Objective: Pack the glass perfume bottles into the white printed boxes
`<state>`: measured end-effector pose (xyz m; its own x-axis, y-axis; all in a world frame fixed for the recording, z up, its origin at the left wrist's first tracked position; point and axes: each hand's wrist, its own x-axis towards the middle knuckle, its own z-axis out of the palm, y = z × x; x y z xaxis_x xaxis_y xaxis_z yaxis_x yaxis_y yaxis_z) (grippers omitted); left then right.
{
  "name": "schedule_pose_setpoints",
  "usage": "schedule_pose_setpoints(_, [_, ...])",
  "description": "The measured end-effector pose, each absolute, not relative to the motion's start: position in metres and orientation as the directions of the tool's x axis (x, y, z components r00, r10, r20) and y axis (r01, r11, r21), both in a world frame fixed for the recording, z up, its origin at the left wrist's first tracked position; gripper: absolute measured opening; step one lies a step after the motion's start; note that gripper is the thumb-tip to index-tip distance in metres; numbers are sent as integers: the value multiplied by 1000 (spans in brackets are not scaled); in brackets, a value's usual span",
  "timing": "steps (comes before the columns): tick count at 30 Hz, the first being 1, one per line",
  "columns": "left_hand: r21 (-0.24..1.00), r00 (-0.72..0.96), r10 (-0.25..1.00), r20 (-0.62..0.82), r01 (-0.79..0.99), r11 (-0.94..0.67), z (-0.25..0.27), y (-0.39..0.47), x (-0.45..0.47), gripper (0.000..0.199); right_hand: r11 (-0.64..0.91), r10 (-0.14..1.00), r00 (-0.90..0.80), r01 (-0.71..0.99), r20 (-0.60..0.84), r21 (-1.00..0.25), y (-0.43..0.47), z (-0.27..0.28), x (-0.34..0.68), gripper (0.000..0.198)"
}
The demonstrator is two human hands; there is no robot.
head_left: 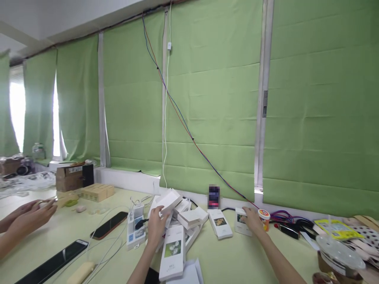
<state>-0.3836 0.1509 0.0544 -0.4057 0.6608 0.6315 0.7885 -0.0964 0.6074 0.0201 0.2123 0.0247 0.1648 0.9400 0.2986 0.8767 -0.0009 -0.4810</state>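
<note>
- Touching near end of tilted white box [172, 200] with left hand [156, 225]; it sits atop the loose pile [189, 217], just beyond my fingers. Can't tell if clamped.
- My right hand [251, 220] covers right edge of photo-front box [239, 226]; grip unclear.
- Flower-print box [172, 256]: right of left hand, flat, rectangular, smooth white.
- Tub [264, 215]: round white lid, beside right hand.
- Table [220, 260]: smooth, pale yellow-green.

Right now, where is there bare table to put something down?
A wide bare patch of table lies between the heap of white boxes and the right forearm; a narrower one lies between that forearm and the lidded cup. It is crowded around the left hand and the power strip.
</note>
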Motion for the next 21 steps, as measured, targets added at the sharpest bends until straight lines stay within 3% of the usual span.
schedule_pose_setpoints(5, [517,-383,563,732,851,-92,57,145,-358,48,93,956,34,907,292,-411,187,25,35,26])
schedule_pose_setpoints(7, [394,-247,572,782,907,-148,55,143,-332,40,87,956,31,919,291,-383,169,26,34,30])
schedule_pose_setpoints(9, [206,-3,638,770,948,-244,51,140,-298,33,61,957,47,932,286,-358,150,28,30,29])
schedule_pose_setpoints(12, [35,398,758,516,875,-483,41,140,-240,35,17,960,76,946,271,-323,122,31,24,24])
schedule_pose_setpoints(15, [21,566,738,368,788,-615,30,149,-192,37,1,960,81,957,269,-290,96,34,22,25])
schedule_pose_setpoints(18, [58,612,756,231,767,-639,24,168,-163,54,3,954,75,965,289,-261,72,32,21,30])
schedule_pose_setpoints(21, [127,537,834,126,825,-550,25,184,-150,52,20,945,61,970,321,-244,54,24,19,39])
